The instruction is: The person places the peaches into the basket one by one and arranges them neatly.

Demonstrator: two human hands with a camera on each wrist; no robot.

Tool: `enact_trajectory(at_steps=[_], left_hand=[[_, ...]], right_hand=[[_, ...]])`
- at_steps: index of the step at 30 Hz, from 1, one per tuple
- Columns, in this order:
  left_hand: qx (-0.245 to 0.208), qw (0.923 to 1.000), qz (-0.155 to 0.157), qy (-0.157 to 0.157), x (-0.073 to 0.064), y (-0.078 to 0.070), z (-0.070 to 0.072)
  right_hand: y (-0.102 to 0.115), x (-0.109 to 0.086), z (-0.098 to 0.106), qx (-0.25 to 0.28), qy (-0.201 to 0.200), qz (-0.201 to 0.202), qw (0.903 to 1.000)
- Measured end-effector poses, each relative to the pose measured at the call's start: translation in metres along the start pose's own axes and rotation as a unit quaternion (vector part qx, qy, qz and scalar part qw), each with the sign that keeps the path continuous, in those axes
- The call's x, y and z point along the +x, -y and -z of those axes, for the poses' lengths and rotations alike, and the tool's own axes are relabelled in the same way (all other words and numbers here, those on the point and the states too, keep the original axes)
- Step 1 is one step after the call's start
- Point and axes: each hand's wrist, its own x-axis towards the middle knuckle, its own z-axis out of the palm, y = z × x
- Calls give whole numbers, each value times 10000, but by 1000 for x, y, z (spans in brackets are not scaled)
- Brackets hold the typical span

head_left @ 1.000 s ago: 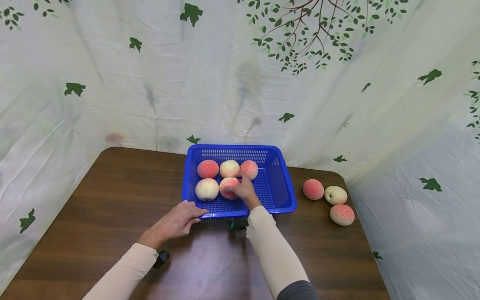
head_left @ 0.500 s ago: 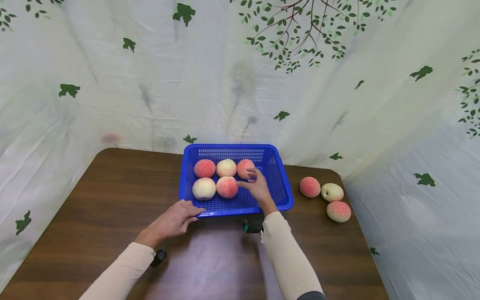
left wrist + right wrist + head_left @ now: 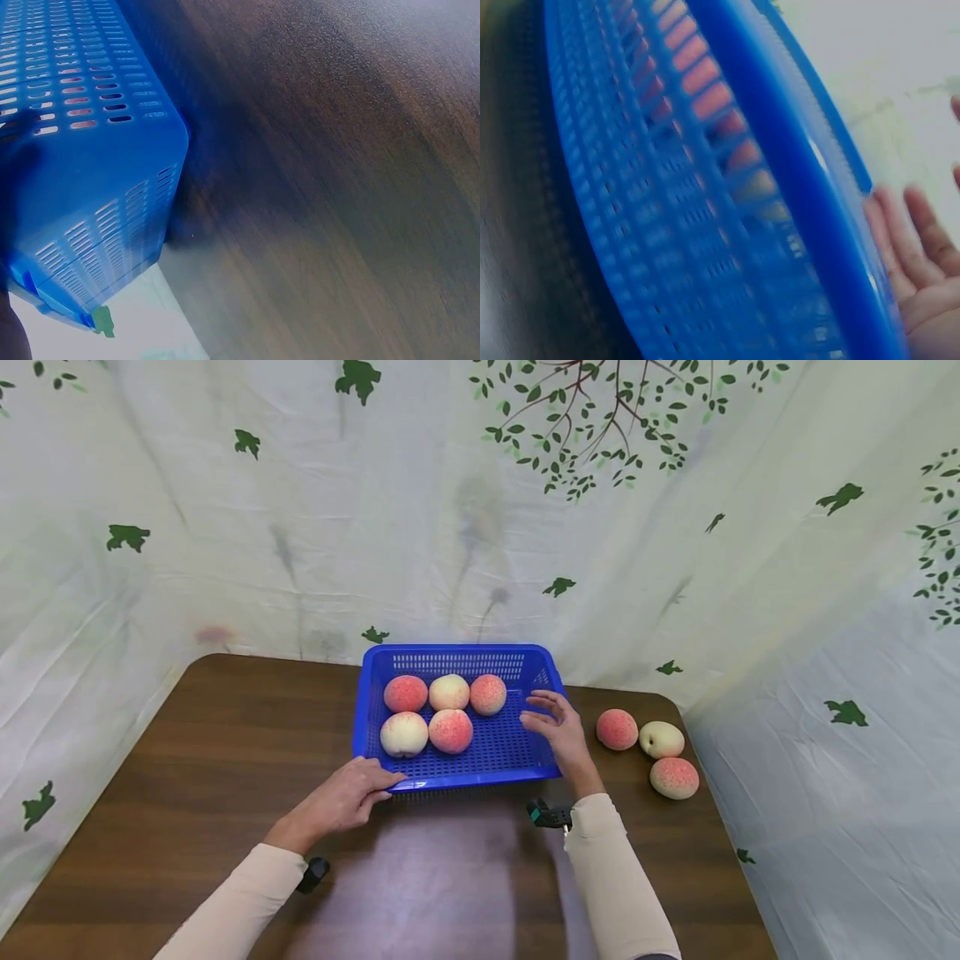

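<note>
Left hand (image 3: pixel 337 797) grips blue perforated basket (image 3: pixel 476 779) by near-left corner, 5 peaches (image 3: pixel 451 732) inside, right hand (image 3: pixel 564 737) unclenched over its right side, 3 loose peaches (image 3: pixel 662 740) near tabletop (image 3: pixel 255 735) far-right corner.

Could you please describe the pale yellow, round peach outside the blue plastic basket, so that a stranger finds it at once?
On the dark brown, wood-grained table, find the rectangular blue plastic basket. To its right, near the table's edge, lie a round reddish peach, a speckled pink peach and the pale yellow, round peach. It is the only one of these three showing no red.
</note>
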Motion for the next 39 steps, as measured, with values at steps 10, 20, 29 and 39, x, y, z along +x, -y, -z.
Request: enact_trajectory(at_steps=[10, 20, 29, 39], left_hand=[[-44, 9999, -135, -77, 1, 2, -2], [-1, 9994, -264, -235, -1, 4, -3], [-58, 10000, -55, 50, -1, 3, 0], [-10, 10000, -47, 69, 0, 4, 0]], right_hand=[[4, -4, 47, 1212, -814, 975, 9845], [-3, -4, 98, 1039, -2318, 836, 9636], [-9, -12, 116, -75, -2324, 144, 9725], [-38, 1, 128, -789, -1979, -132, 9770]])
